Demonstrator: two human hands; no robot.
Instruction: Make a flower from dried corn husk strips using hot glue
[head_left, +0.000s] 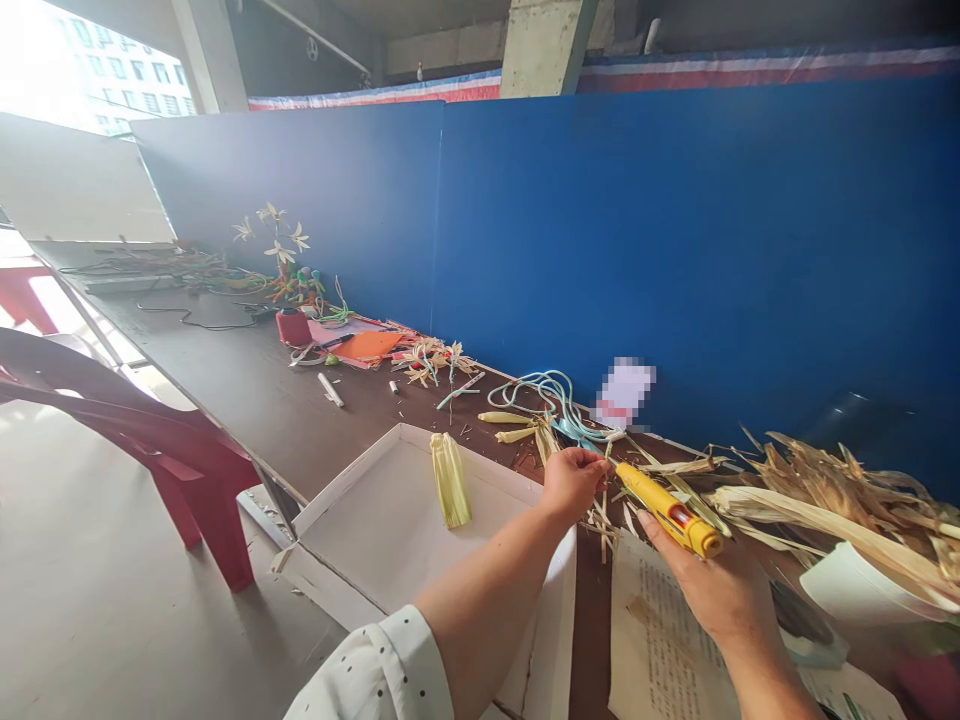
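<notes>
My right hand (716, 590) is closed around a yellow glue gun (667, 510), with the thumb along its side. The gun's tip points up and left, close to the fingers of my left hand (570, 485). That hand is pinched closed; what lies between its fingertips is too small to make out. Beside it on the table are small pale-yellow husk pieces (506, 418) and a loop of light-blue cord (551, 390). A folded yellow-green corn husk (450, 480) lies in the shallow white box (390, 440), under and left of my left forearm.
Dried husks (840, 480) pile up at the right, by a white tub (862, 585). A printed sheet (652, 630) lies below my right hand. Farther left are orange paper (367, 346), a red thread spool (292, 327) and husk flowers (281, 235). A blue partition (675, 220) backs the table; a red chair (180, 460) stands left.
</notes>
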